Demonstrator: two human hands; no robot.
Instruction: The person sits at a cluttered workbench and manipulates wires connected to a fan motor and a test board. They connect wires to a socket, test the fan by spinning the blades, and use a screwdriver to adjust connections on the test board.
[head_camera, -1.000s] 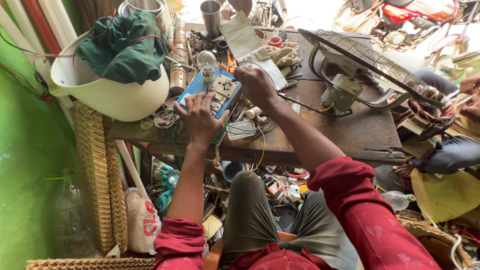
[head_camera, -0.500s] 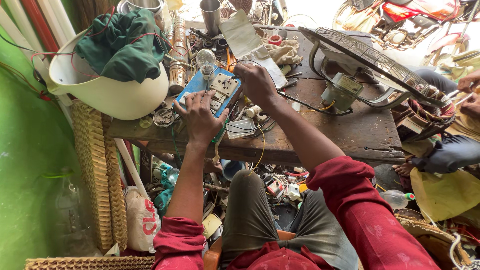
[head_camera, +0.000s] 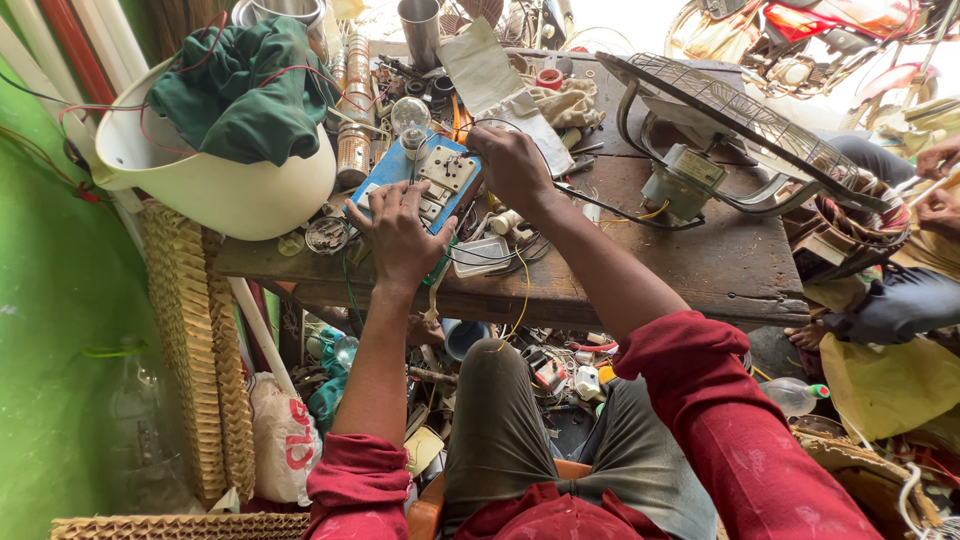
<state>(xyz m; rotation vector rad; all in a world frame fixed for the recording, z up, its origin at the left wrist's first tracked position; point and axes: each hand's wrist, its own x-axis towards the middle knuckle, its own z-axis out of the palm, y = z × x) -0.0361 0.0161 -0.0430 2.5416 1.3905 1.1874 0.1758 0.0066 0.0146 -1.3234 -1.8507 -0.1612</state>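
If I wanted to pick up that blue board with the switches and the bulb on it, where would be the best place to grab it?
Probably by its long bare edges, from the near end. The blue switch board lies tilted on the cluttered wooden bench, with the bulb standing at its far end and wires trailing off. The left hand already presses its near end; the right hand works at its right edge. Avoid the bulb.

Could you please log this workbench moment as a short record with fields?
Surface: cluttered wooden workbench
Left hand: left hand pressed flat on the blue switch board
Right hand: right hand at the board's upper right edge; what it grips cannot be seen
On board: clear light bulb, white switches
Nearby left: white basin holding green cloth
Nearby right: fan motor with wire guard
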